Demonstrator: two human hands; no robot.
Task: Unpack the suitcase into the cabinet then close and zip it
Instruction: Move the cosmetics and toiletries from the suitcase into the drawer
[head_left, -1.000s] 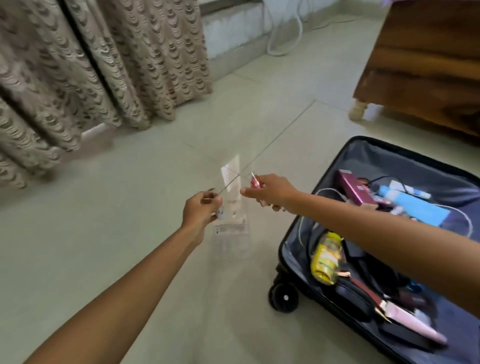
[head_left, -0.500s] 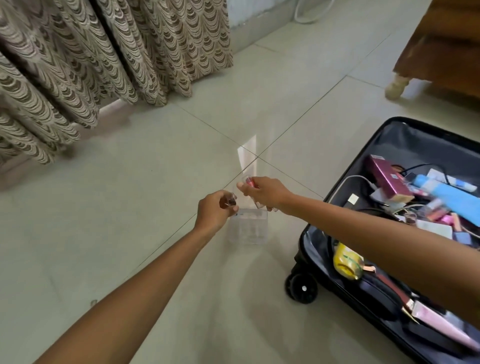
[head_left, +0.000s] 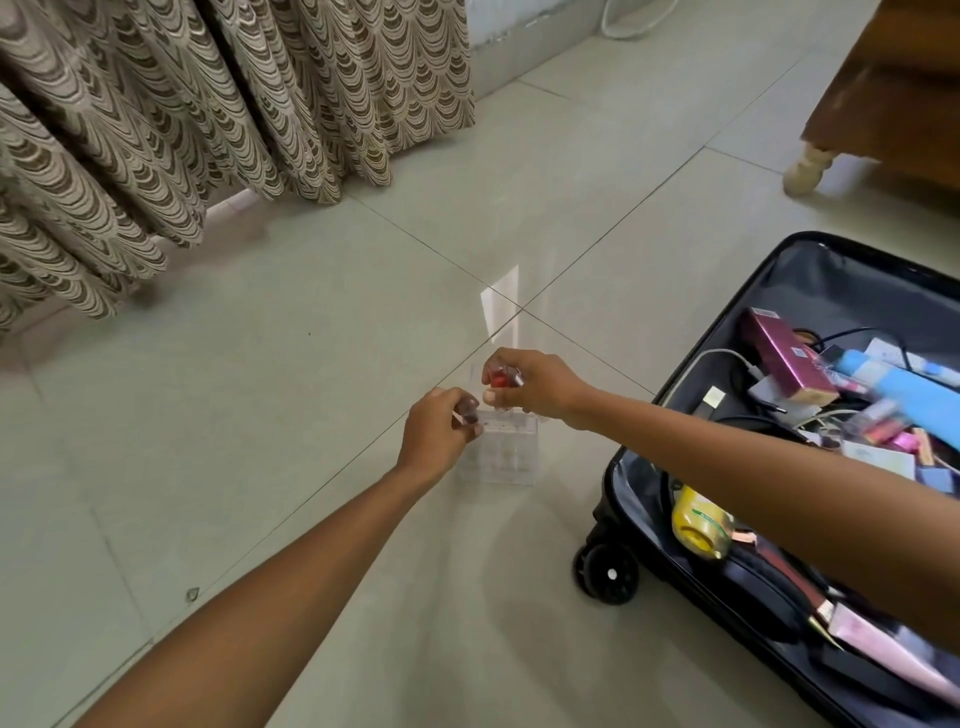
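Hands over a clear organizer (head_left: 501, 449), left hand (head_left: 435, 434) pinching a dark bottle (head_left: 470, 409), right hand (head_left: 530, 387) a red bottle (head_left: 500, 376).

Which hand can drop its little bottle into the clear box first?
Probably the right hand. It pinches a small red bottle directly above the open top of the clear box on the floor. The left hand holds a darker bottle beside the box's left edge, so it would go second.
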